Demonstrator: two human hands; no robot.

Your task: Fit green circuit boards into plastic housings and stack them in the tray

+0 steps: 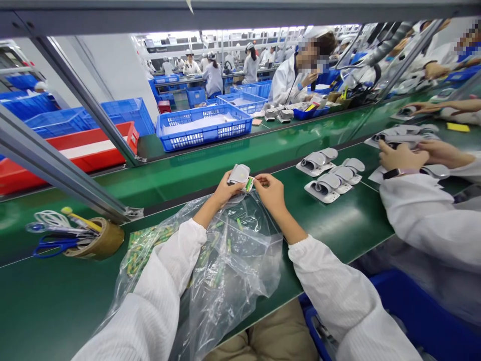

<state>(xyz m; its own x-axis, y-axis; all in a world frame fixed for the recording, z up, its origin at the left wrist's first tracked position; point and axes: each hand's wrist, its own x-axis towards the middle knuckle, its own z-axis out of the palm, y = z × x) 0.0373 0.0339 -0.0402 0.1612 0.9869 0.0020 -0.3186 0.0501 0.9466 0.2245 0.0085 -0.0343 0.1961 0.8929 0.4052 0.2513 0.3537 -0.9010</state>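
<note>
My left hand (224,191) grips a white device with a rolled grey cuff (239,173), like a wrist blood pressure monitor. Green battery-like sticks (249,184) show at its right end. There, the thumb and forefinger of my right hand (271,192) are pinched together at the device's edge; what lies between them is too small to make out. Below both hands spreads a clear plastic bag (240,260), with many small green and yellow sticks (145,248) in and under its left part. More cuffed devices (325,185) lie in rows to the right.
At left stands a round brown holder (107,240) with blue scissors (52,245) and pens. Beyond the green bench are a blue crate (205,133) and a red tray (130,138). A co-worker's hands (404,158) handle similar devices at right. Metal posts (80,95) slope across the left.
</note>
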